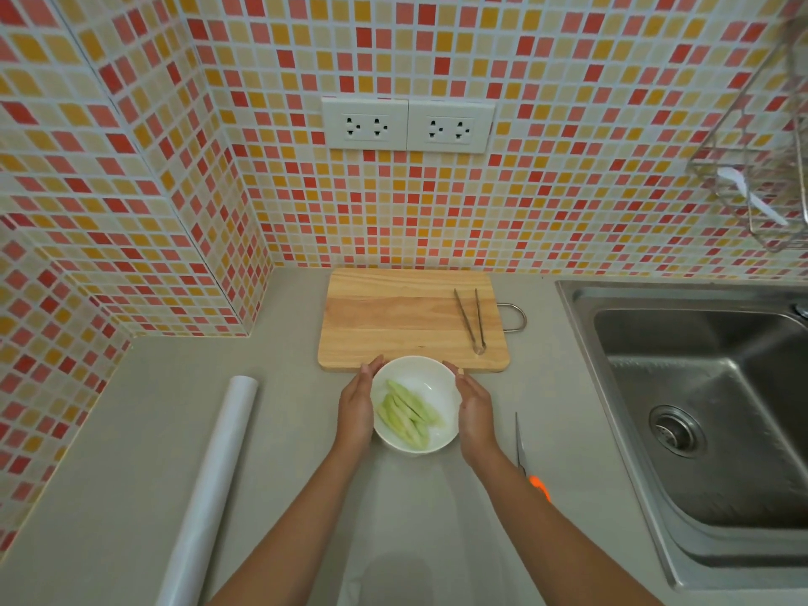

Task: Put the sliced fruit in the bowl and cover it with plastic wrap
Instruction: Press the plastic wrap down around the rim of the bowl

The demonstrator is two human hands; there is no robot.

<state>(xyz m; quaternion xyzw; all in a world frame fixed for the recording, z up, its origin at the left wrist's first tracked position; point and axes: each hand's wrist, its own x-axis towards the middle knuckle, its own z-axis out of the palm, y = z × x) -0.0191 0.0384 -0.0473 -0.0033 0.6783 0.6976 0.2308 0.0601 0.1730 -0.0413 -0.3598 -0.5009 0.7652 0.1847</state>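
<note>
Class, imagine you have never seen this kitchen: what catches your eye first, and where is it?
First, the white bowl of pale green fruit slices, cupped between the left hand and right hand at the counter's centre. Behind it lies a wooden cutting board with tongs; a plastic wrap roll lies to the left.

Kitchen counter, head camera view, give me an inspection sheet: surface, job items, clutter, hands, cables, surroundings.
Surface: grey counter, looks clean.
Job's things: white bowl at the near edge of the wooden cutting board, holding the sliced fruit; plastic wrap roll lying to its left. Whether wrap already covers the bowl cannot be told.
Clutter: metal tongs on the board; scissors with an orange handle right of the bowl.
Hands: left hand and right hand flat against the bowl's sides, fingers extended.
Cables: nothing seen; wall sockets unused.
Surroundings: steel sink on the right, wire rack above it, mosaic tile wall.
</note>
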